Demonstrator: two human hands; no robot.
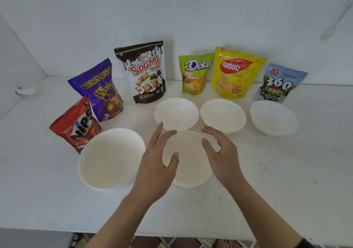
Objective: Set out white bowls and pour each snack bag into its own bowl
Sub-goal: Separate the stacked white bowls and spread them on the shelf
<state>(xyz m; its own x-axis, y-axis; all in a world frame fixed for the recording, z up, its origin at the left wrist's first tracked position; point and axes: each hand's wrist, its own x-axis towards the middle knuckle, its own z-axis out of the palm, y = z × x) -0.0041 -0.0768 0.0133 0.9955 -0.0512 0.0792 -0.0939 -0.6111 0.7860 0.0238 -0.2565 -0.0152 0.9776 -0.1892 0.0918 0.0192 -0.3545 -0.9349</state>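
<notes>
Several empty white bowls stand on the white table (286, 180). The nearest bowl (189, 163) lies between my two hands. My left hand (158, 157) hovers over its left rim and my right hand (219, 152) over its right rim, fingers spread and relaxed, gripping nothing. Other bowls sit at the left (110, 157), at the middle back (176, 113), right of that (223, 114) and at the far right (274, 117). Behind them stand the snack bags: red Nips (76, 127), purple Mum's Bake (101, 92), Soomi (143, 73), green Deka (193, 74), yellow Nabati (234, 73), 360 Kuaci (278, 85).
A white wall (172, 18) rises right behind the bags and another closes the left side. The table's front edge (57, 230) runs below my forearms, with floor beyond it.
</notes>
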